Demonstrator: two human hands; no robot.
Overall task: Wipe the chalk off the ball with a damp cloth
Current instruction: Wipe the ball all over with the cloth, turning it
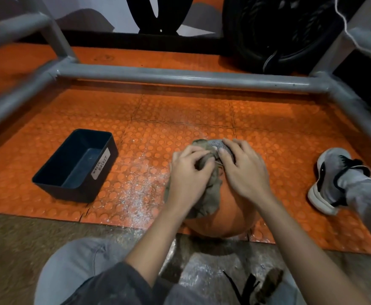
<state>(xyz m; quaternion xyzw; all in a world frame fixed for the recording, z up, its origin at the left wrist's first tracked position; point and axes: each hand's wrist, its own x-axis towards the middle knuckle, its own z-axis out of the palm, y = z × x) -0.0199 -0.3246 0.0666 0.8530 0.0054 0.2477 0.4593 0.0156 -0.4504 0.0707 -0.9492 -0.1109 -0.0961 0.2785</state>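
Cloth draped over the orange ball, which sits directly beneath both palms. The left hand bunches the fabric in curled fingers. The right hand lies across the ball's top, fingers bent and spread, tips at the cloth's far edge; whether it pinches the fabric cannot be told. The cloth's long axis runs from beyond the fingertips back toward the left wrist. Bare ball surface shows wrist-ward of the right hand, so the next wipe probably travels that way, the left hand being better placed. Outward of the left hand lie chalk dust, then the waste basket, well apart. A shoe stands well outward of the right hand. Beyond the fingertips, the mat runs to the frame tube.
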